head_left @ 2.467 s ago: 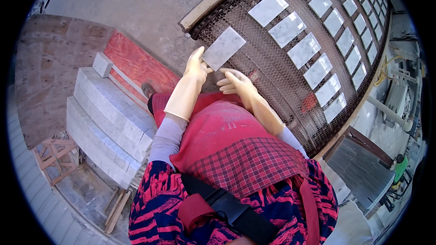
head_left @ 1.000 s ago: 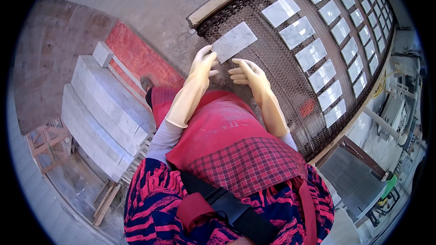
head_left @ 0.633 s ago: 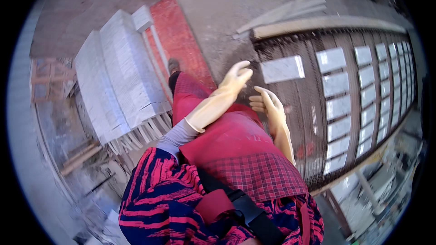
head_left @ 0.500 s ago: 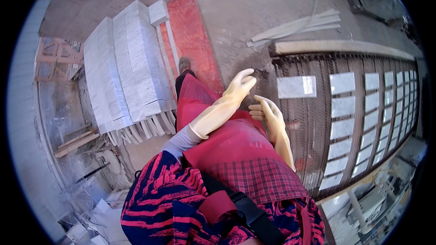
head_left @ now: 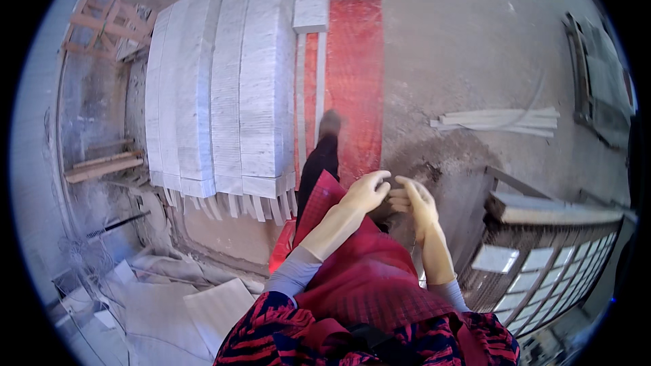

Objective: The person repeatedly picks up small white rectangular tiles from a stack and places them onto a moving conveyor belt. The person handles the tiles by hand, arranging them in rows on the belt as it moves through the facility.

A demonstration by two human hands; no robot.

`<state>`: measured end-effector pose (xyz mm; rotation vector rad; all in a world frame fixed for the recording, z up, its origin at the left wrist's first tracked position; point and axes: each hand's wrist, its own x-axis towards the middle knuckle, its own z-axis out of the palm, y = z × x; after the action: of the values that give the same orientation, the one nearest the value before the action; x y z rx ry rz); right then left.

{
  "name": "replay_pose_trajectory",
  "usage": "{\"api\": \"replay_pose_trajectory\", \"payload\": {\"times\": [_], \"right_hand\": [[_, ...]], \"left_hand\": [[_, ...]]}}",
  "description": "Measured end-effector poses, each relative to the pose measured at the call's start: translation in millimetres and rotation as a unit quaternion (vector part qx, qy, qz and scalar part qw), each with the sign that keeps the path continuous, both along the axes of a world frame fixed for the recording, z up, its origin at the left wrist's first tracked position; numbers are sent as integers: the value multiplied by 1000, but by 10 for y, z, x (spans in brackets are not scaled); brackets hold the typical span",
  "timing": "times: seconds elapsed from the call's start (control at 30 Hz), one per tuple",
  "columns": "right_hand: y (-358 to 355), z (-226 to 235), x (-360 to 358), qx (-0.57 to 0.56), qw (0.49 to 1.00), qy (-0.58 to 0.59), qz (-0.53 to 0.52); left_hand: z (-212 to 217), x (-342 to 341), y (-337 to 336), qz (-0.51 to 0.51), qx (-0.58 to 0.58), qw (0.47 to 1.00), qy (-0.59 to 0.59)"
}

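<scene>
Stacked white stone slabs (head_left: 224,88) fill the upper left: four big bundles on edge, long axis running away from the person, plus one small square tile (head_left: 311,10) sitting at the far right top corner. They lie up and to the left of both hands, well apart from them; the left hand is the nearer one. A red strip of floor (head_left: 356,81) runs just right of the stack, along the same axis.

Lower right, a mesh rack (head_left: 542,264) carries pale rectangular tiles in rows; about eight show clearly, the rest are cut off at the rim. It sits just right of the right forearm. One loose bundle of thin pale strips (head_left: 498,120) lies on the concrete floor, upper right. Broken flat offcuts (head_left: 203,305) are piled lower left; count unclear.

Two gloved hands meet in front of the red apron (head_left: 359,271). Left hand (head_left: 366,191) and right hand (head_left: 415,200) touch at the fingers, curled loosely toward each other. Nothing visible held between them; cannot tell if something small is pinched.
</scene>
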<state>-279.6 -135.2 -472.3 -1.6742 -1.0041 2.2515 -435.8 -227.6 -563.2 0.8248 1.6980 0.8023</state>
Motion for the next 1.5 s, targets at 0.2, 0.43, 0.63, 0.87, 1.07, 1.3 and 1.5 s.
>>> {"api": "replay_pose_trajectory", "payload": {"times": [0.2, 0.43, 0.63, 0.87, 1.07, 1.3, 1.5], "right_hand": [[1322, -1200, -1841, 149, 978, -106, 100], [2686, -2972, -4192, 373, 866, -180, 280], [3293, -4377, -5418, 464, 795, -216, 326], [3843, -4753, -6343, 446, 763, -292, 365], [3774, -4964, -6326, 412, 854, -190, 255], [3688, -4883, -6296, 362, 909, -94, 186], [3460, -5034, -6085, 409, 871, -146, 229]], "left_hand": [[-707, -947, 855, -186, -84, 968, 143], [-862, -1650, 1791, -204, -29, 967, 151], [-1117, -1510, 2190, -257, 30, 961, -100], [-1278, -1952, 2487, -222, 43, 960, -167], [-1318, -2159, 2470, -201, 29, 959, -199], [-1285, -2195, 2393, -198, 6, 957, -212], [-1216, -2141, 2355, -213, 9, 953, -214]]}}
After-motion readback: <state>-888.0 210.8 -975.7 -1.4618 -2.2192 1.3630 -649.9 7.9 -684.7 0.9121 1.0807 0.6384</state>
